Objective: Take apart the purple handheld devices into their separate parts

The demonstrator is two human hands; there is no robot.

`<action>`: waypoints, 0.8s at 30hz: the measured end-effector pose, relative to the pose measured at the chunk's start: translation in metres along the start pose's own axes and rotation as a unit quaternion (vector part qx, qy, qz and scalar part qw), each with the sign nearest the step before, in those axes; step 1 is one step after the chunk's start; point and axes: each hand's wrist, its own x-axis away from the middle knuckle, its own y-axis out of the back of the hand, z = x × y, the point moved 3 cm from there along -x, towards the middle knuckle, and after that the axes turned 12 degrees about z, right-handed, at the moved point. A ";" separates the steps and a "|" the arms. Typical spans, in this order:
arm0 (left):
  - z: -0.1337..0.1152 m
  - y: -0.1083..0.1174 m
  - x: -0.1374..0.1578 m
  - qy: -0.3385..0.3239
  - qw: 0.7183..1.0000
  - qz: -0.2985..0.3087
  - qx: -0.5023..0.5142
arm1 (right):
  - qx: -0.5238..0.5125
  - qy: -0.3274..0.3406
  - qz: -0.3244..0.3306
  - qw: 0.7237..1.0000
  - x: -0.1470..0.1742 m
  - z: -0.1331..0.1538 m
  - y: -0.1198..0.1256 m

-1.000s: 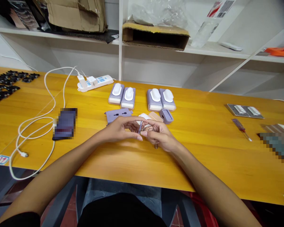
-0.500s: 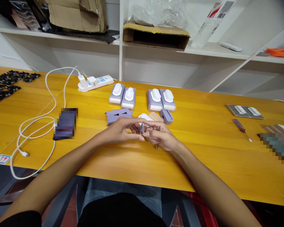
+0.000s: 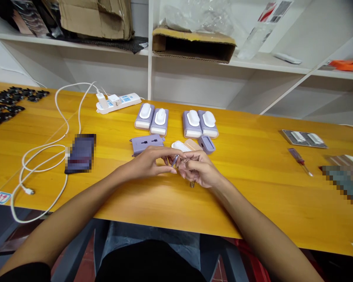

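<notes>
Over the table, my left hand (image 3: pixel 148 162) pinches a small, thin purple part (image 3: pixel 175 159) between thumb and fingers. My right hand (image 3: pixel 202 169) meets it from the other side, fingers curled, its fingertips at that part. A small coiled metal spring (image 3: pixel 192 184) pokes out below the right hand's fingers; the rest of what this hand holds is hidden. Just behind the hands are a purple housing (image 3: pixel 144 144) with two dark marks, a white textured pad (image 3: pixel 180 146), a beige oval piece (image 3: pixel 193 144) and a hollow purple piece (image 3: pixel 206 144).
Several purple units with white oval tops, such as one on the left (image 3: pixel 143 121) and one on the right (image 3: pixel 210 124), stand farther back. A phone (image 3: pixel 81 152), white cable (image 3: pixel 23 164) and power strip (image 3: pixel 123 102) lie left. To the right are a screwdriver (image 3: pixel 298 158) and grey plate (image 3: pixel 304 139).
The small purple part has turned and dropped slightly in my left fingers. My right fingers have shifted a little to the left, and the spring below them has moved with them.
</notes>
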 end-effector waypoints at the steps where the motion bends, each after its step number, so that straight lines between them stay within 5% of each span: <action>1: 0.000 -0.001 0.000 -0.008 1.000 -0.006 -0.016 | -0.010 -0.003 0.001 1.000 -0.001 0.000 0.000; 7: -0.001 -0.006 0.001 -0.078 0.989 -0.028 -0.120 | -0.044 -0.001 -0.005 0.999 -0.003 -0.003 0.000; 16: -0.003 -0.012 0.004 -0.066 0.956 -0.026 -0.284 | -0.081 -0.011 0.008 0.997 -0.006 -0.007 -0.001; 20: -0.002 -0.009 0.004 -0.059 0.971 -0.040 -0.229 | -0.023 -0.012 -0.008 1.000 -0.003 -0.004 -0.004; 24: 0.002 -0.005 0.004 0.009 0.997 -0.024 -0.070 | 0.163 0.026 -0.043 0.985 0.002 0.001 -0.005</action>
